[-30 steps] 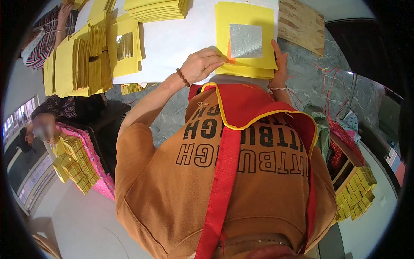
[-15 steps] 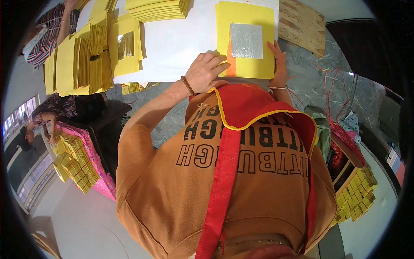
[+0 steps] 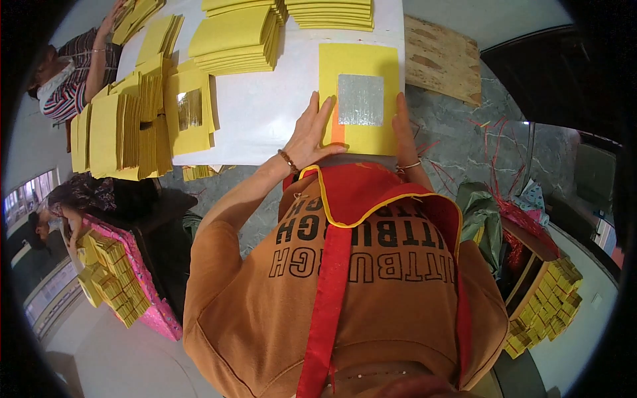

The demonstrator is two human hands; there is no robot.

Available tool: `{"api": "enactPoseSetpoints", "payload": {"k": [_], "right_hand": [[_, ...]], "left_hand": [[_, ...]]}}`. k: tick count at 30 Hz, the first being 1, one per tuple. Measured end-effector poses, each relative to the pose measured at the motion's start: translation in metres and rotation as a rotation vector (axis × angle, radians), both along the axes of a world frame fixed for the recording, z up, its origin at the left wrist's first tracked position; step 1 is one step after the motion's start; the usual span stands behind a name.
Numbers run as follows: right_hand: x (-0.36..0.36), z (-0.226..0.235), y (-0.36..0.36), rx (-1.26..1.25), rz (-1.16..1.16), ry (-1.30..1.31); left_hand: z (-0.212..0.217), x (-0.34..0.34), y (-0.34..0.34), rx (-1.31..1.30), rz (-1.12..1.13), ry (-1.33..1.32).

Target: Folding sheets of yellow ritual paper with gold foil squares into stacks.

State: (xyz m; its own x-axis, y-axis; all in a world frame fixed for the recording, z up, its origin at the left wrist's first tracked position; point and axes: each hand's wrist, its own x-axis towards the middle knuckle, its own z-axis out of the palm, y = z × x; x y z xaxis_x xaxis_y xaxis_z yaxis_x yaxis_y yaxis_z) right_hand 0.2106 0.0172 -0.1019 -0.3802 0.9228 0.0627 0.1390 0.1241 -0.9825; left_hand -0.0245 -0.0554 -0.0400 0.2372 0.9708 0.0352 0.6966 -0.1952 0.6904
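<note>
A yellow paper sheet or stack [image 3: 365, 138] lies at the table's near right corner, with a silver foil square [image 3: 360, 99] in its middle and an orange strip [image 3: 338, 129] beside the foil. Along its left edge rests my left hand [image 3: 310, 134], fingers stretched out and thumb spread at the near edge. My right hand [image 3: 406, 136] stands against the right edge with straight fingers, partly beyond the table side. Neither hand grips anything; the yellow paper sits between them.
Folded yellow paper stacks [image 3: 235, 40] fill the white table's [image 3: 255, 99] far side, with upright bundles [image 3: 119, 136] at left. A co-worker's arm [image 3: 99, 60] reaches in at the far left; another person [image 3: 83, 192] handles yellow bundles. A wooden board [image 3: 443, 60] is beyond the right edge.
My left hand's curled fingers have straightened along the paper's left edge. The paper now lies straighter, and the whole view has shifted, showing more of the table's far side.
</note>
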Motion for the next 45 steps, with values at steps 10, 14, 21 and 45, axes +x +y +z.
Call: {"api": "enactPoseSetpoints", "payload": {"k": [10, 14, 21, 45], "right_hand": [[-0.008, 0.006, 0.007, -0.026, -0.038, -0.047], [-0.009, 0.016, 0.003, 0.01, -0.044, -0.089], [0.001, 0.015, 0.001, 0.098, -0.111, -0.054], [0.008, -0.002, -0.001, -0.006, -0.039, 0.14]], "left_hand": [[-0.019, 0.015, 0.018, -0.049, 0.211, -0.216], [-0.021, 0.018, 0.025, -0.097, 0.348, -0.527], [-0.003, 0.004, 0.013, 0.17, 0.345, -0.134], [0.011, -0.02, 0.012, -0.124, -0.096, -0.26]]}}
